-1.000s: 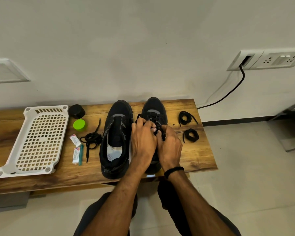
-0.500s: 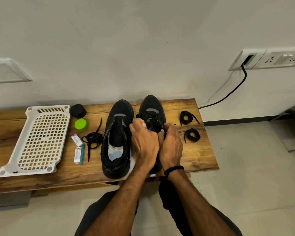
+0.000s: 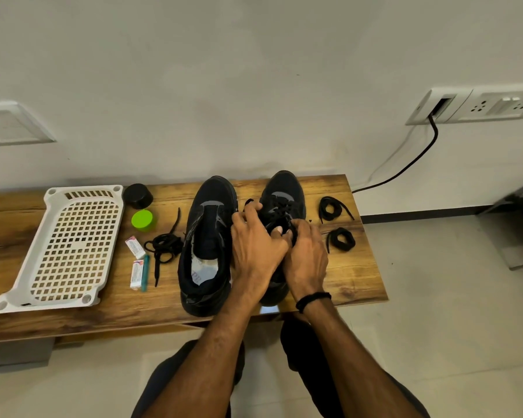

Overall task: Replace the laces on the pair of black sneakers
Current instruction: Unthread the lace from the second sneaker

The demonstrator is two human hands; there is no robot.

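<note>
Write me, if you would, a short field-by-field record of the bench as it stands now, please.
Surface: wooden bench
Left sneaker: unlaced, standing beside its pair
Right sneaker: laced, toe towards the wall
Left hand: fingers curled on the right sneaker's laces
Right hand: pinching the same laces
Spare laces: loose lace left of sneakers; two coiled laces right
Other: white tray, black lid, green lid, far left

The left grip (image 3: 255, 245) and right grip (image 3: 305, 254) cover the rear half of the right black sneaker (image 3: 284, 188), hiding where they pinch its black lace (image 3: 280, 208). The brown wooden table (image 3: 354, 276) runs off the left edge. Print on the small white packets (image 3: 135, 245) is unreadable.
</note>
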